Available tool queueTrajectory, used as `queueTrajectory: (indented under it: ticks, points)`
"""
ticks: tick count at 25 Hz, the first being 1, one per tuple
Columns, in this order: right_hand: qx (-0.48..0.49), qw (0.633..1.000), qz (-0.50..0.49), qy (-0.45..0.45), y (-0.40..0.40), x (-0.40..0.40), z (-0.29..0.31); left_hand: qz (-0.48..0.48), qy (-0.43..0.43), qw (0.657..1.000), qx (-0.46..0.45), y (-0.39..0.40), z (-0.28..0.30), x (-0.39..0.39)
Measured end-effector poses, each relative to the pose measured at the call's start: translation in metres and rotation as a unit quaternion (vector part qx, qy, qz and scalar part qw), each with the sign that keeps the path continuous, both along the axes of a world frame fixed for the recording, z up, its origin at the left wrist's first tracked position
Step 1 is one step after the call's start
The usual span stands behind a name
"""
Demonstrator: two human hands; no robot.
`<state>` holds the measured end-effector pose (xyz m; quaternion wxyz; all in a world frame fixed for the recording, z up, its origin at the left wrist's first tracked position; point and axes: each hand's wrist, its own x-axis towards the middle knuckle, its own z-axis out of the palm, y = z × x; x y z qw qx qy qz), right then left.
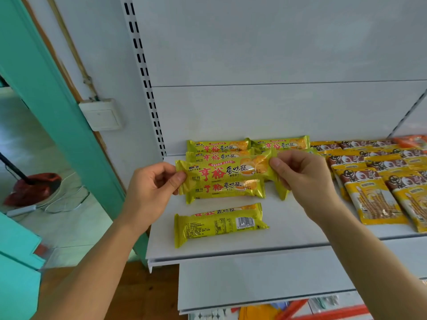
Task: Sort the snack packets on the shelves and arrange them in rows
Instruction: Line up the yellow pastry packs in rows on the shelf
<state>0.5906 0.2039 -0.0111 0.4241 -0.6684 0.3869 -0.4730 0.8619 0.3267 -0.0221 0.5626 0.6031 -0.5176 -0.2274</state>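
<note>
A yellow-green foil biscuit packet with red lettering [225, 173], pinched at both ends, hovers over the white metal shelf [288, 236].

The left hand [152, 188] pinches the packet's left crimped end between thumb and curled fingers; the right hand [300, 174] pinches the right end likewise. It hangs level, label up, just above a matching packet [227, 189], with more in rows behind. To place it well, lower it parallel to those rows, ends flush, label facing up. The barcode-side-up packet [219, 227] nearer the front probably needs flipping. To the right lie the brown-and-yellow stick-snack packets [372, 195], a separate group.
</note>
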Motion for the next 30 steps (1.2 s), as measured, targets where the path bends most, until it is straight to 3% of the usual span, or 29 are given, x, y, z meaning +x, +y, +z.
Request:
queueTrajectory:
  ticks: [4, 10, 14, 15, 17, 20, 22, 24, 27, 30]
  points:
    - [0.047, 0.998, -0.028, -0.010, 0.006, 0.003, -0.008, 0.011, 0.059, 0.997, 0.043, 0.000, -0.006, -0.003]
    - [0.019, 0.998, -0.054, 0.006, 0.011, -0.011, 0.001, -0.008, 0.035, 0.999, 0.034, -0.004, 0.011, -0.022]
    - [0.009, 0.999, -0.015, 0.042, -0.007, -0.037, 0.021, -0.064, 0.210, 0.975, 0.020, -0.028, 0.038, -0.058]
    - [-0.012, 0.997, -0.014, 0.074, -0.016, -0.045, 0.024, -0.054, 0.221, 0.974, 0.010, -0.035, 0.043, -0.063]
    - [-0.112, 0.963, -0.055, 0.237, -0.038, -0.057, 0.026, -0.026, 0.227, 0.973, -0.009, -0.045, 0.049, -0.066]
    - [-0.207, 0.857, -0.024, 0.471, -0.067, -0.063, 0.021, 0.000, 0.303, 0.953, -0.022, -0.053, 0.048, -0.064]
    - [-0.202, 0.809, 0.044, 0.550, -0.079, -0.057, 0.015, -0.009, 0.370, 0.928, -0.032, -0.054, 0.047, -0.064]
    - [-0.209, 0.790, 0.065, 0.572, -0.088, -0.053, 0.011, -0.022, 0.412, 0.910, -0.041, -0.056, 0.047, -0.063]
    - [-0.244, 0.815, 0.071, 0.521, -0.093, -0.056, 0.016, -0.032, 0.459, 0.885, -0.067, -0.060, 0.053, -0.061]
    - [-0.218, 0.878, 0.069, 0.420, -0.093, -0.067, 0.040, 0.009, 0.494, 0.863, -0.104, -0.066, 0.061, -0.059]
